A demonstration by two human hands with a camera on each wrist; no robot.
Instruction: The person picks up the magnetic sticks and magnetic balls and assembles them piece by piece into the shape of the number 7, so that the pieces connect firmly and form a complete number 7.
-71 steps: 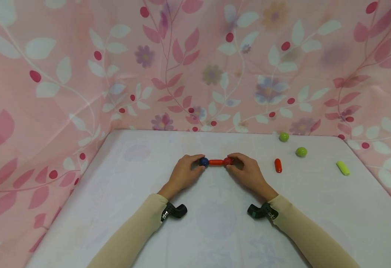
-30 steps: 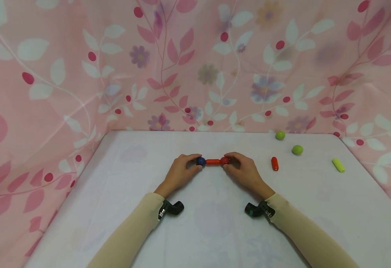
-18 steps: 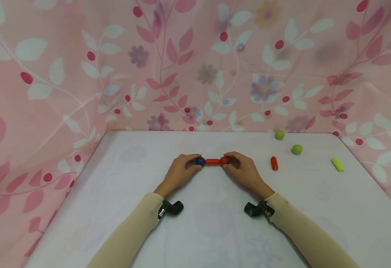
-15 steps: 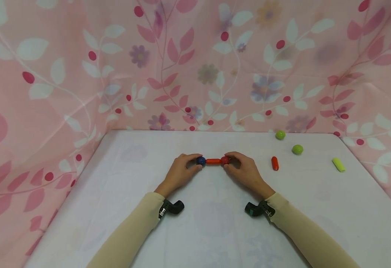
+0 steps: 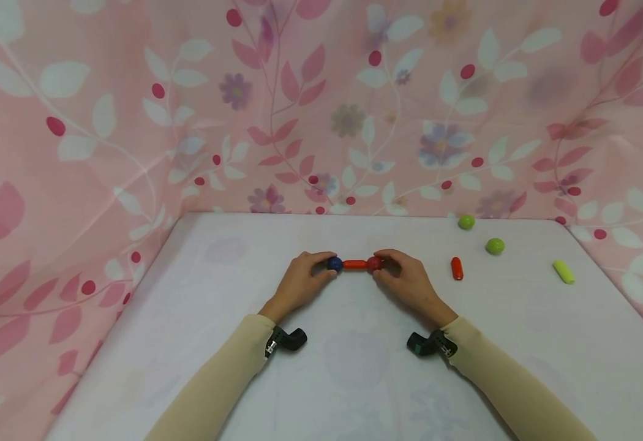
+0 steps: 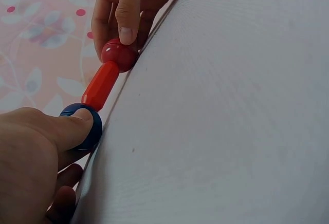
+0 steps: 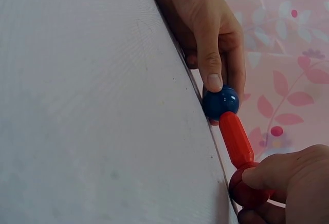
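Note:
My left hand [image 5: 301, 280] pinches a blue ball [image 7: 222, 104] between thumb and fingers. A dark red ball [image 6: 118, 57] is pinched the same way by my right hand [image 5: 411, 283]. Between the two balls runs a short, faceted orange-red rod [image 5: 354, 265], its ends meeting both, so the three form one straight dumbbell-like piece. It lies level across the middle of the white table [image 5: 349, 367], close over the surface. Part of each ball is hidden behind the fingers.
To the right of my right hand lies a loose red rod [image 5: 457, 269]. Farther back are two green balls, one [image 5: 466, 222] near the table's far edge and another [image 5: 495, 246] nearer. A yellow-green rod [image 5: 564, 272] lies toward the right edge. Pink floral cloth [image 5: 310, 122] stands behind.
The head view has swayed slightly sideways and back. Both hands keep their hold on the balls, and the joined piece stays in place.

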